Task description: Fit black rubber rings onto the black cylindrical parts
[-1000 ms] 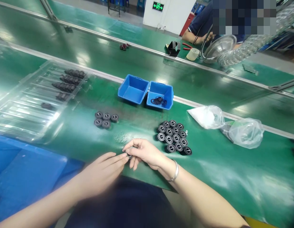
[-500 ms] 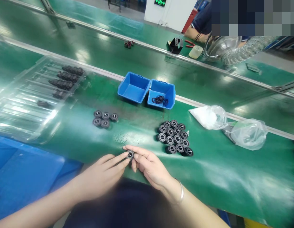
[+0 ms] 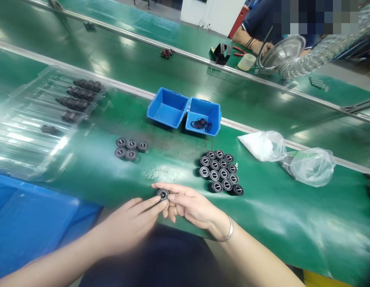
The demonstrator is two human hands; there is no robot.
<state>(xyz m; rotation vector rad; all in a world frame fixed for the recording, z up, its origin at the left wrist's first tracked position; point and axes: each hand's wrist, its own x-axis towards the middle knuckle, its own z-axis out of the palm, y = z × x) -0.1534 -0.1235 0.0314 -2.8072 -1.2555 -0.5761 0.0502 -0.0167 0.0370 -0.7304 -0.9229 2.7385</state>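
Between my two hands, near the front edge of the green table, is a round black part (image 3: 163, 194). My right hand (image 3: 192, 205) pinches it from the right, thumb on its rim. From the left, the fingers of my left hand (image 3: 137, 219) press on its lower side. Ahead and to the left lies a small group of similar round parts (image 3: 131, 144). A larger cluster of black round parts (image 3: 223, 173), with slots on top, stands to the right of my right hand.
Two blue bins (image 3: 168, 107) stand behind, the right one (image 3: 213, 113) holding black rings. A clear tray (image 3: 29, 119) with black parts lies left. Plastic bags (image 3: 312, 167) lie right. Across the metal rail (image 3: 199, 59) a person's arm (image 3: 247, 42) rests near a clear hose.
My left fingers have shifted slightly over the part, showing more of its face. The view has tilted a little. Across the rail, the person's hand now shows beside the metal dish.
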